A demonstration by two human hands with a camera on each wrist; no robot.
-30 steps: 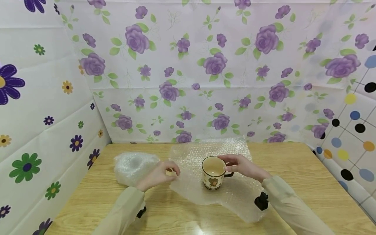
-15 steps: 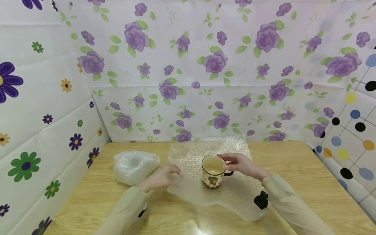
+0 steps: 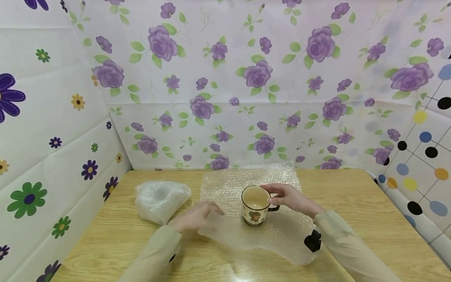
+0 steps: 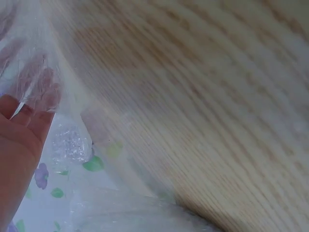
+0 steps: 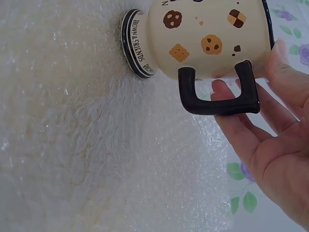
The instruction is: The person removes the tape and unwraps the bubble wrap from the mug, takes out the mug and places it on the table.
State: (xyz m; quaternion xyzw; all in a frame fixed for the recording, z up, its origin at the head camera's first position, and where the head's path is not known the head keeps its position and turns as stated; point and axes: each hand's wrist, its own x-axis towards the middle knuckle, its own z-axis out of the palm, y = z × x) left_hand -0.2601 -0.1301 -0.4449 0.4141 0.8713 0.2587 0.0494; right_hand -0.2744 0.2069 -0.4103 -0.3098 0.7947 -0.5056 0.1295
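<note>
A cream mug point(image 3: 254, 213) with a dark rim, a black handle and a bear picture stands upright on a sheet of bubble wrap point(image 3: 282, 235). My right hand point(image 3: 290, 199) holds the mug at its rim on the handle side. In the right wrist view the thumb lies at the mug's rim and the other fingers reach behind the black handle point(image 5: 219, 106). My left hand point(image 3: 197, 217) grips the left edge of the sheet, which is raised there. Its fingertips show through the clear film point(image 4: 72, 96) in the left wrist view.
A bundle wrapped in bubble wrap point(image 3: 158, 199) sits on the wooden table point(image 3: 116, 243), left of and behind my left hand. The sheet's far end leans up against the flowered cloth point(image 3: 225, 117) at the back.
My left hand has moved right, from beside the sheet onto its left edge, and has taken hold of it. My right hand and the mug have stayed in place.
</note>
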